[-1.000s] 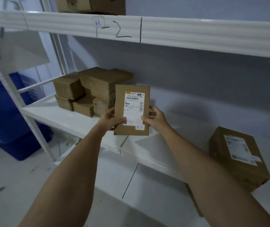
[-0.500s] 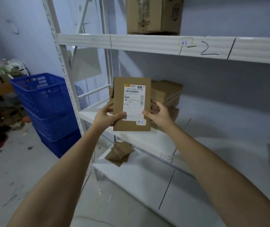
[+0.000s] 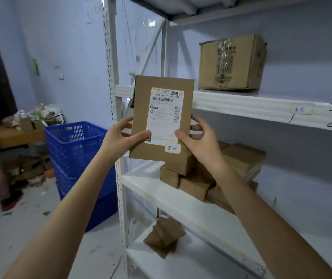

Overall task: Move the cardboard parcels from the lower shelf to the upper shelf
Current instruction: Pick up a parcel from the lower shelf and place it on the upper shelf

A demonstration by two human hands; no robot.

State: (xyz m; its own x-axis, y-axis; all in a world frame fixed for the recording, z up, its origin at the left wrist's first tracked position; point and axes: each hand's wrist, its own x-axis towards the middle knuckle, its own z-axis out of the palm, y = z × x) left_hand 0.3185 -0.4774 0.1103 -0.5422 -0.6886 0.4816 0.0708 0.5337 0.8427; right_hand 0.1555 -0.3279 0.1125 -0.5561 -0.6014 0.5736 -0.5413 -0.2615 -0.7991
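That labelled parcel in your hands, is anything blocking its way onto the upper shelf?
Nothing visible. The parcel is level with the upper shelf, whose left part looks bare; the big cardboard box sits further right.

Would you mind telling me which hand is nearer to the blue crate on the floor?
Left. The left hand grips the parcel's edge on the side toward the blue crate; the right hand holds the opposite edge, farther away.

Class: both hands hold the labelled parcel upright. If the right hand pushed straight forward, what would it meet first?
Probably the front edge of the upper shelf, just behind the parcel that the right hand grips; depth is uncertain.
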